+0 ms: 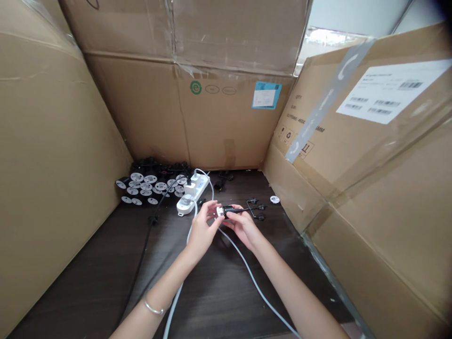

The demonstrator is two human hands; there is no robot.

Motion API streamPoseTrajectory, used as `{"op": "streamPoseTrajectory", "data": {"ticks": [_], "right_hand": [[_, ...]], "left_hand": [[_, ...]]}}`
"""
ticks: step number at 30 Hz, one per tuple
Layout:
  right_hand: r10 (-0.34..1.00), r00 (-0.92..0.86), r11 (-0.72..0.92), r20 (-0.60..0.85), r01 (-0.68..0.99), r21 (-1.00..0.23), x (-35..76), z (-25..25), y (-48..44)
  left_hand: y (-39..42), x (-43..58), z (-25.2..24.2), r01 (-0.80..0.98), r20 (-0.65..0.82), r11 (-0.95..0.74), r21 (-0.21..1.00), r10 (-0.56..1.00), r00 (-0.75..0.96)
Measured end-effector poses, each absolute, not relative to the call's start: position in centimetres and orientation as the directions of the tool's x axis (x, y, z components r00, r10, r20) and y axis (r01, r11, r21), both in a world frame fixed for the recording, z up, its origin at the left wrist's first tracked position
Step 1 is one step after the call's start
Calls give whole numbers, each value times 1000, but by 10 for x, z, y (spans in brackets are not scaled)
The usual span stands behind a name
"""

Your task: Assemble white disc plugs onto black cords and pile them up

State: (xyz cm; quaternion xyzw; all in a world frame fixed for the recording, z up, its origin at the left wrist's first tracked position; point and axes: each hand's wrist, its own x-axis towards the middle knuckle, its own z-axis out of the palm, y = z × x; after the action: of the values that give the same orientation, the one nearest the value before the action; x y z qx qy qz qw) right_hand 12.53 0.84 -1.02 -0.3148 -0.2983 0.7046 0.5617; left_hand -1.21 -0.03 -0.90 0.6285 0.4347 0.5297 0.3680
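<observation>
My left hand (202,229) and my right hand (243,226) meet over the dark table (219,292), both pinching a small part with a white disc end and a black body (224,211). The left fingers grip the white end; the right fingers grip the black body. A thin black stem sticks out to the right of it. A white cable (247,273) runs under my hands toward the near edge.
A white power strip (192,193) with plugs in it lies behind my hands. Several black-and-white disc parts (144,186) are heaped at the back left. Loose black pieces (256,209) and one white disc (274,199) lie right. Cardboard boxes (226,117) wall in the table.
</observation>
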Motion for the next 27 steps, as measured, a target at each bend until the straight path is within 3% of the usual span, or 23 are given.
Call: {"op": "streamPoseTrajectory", "data": {"ticks": [9, 17, 20, 23, 27], "right_hand": [[966, -230, -237, -116, -613, -754, 124, -8, 6], [951, -287, -271, -111, -614, -741, 125, -7, 5], [948, -297, -282, -113, -626, -727, 125, -7, 5], [944, -311, -292, -110, -629, -721, 125, -6, 5], [935, -341, -302, -95, -627, -718, 125, -5, 5]], "left_hand": [[-3, -15, -1, 286, 503, -493, 822, 863, 41], [-7, -15, 2, 367, 542, -527, 767, 838, 72], [-6, -14, 1, 271, 500, -491, 828, 865, 39], [-3, -14, 1, 59, 385, -384, 921, 923, -9], [1, -15, 2, -138, 269, -274, 952, 962, -49]]}}
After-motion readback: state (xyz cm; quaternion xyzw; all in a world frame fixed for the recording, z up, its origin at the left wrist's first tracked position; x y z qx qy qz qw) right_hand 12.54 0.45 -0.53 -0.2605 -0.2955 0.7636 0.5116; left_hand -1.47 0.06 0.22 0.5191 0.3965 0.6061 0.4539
